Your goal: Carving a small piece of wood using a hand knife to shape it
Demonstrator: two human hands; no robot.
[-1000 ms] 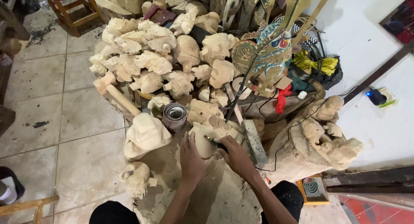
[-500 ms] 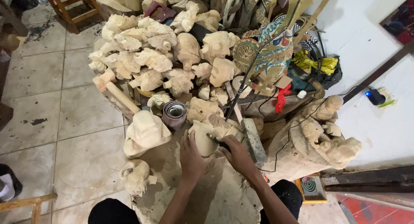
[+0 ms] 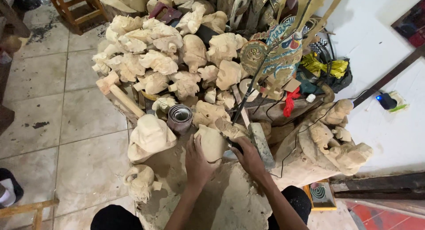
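My left hand is wrapped around a pale wood blank, fingers curled over its near side, pinning it down on the dusty work block. My right hand is closed on a dark-handled knife; the handle runs out of my fist toward ten o'clock, and its tip meets the blank's right edge. I cannot make out the blade itself.

The blank sits just beyond my hands, at twelve o'clock from my left wrist. It looks rounded into a rough head shape, but I see no fine features cut into it, so I judge the carving is at an early stage: the outline is there, the detail is all left to do.

At ten o'clock from the blank stands a roll of sandpaper, untouched, which suggests smoothing is not yet begun. Left of it, at nine o'clock, lies a larger roughed-out carving, and a smaller one sits at seven o'clock. A wooden mallet lies farther out at ten o'clock. Beyond, from eleven to one o'clock, a heap of carved heads is piled high. At one o'clock stands a painted flat puppet.
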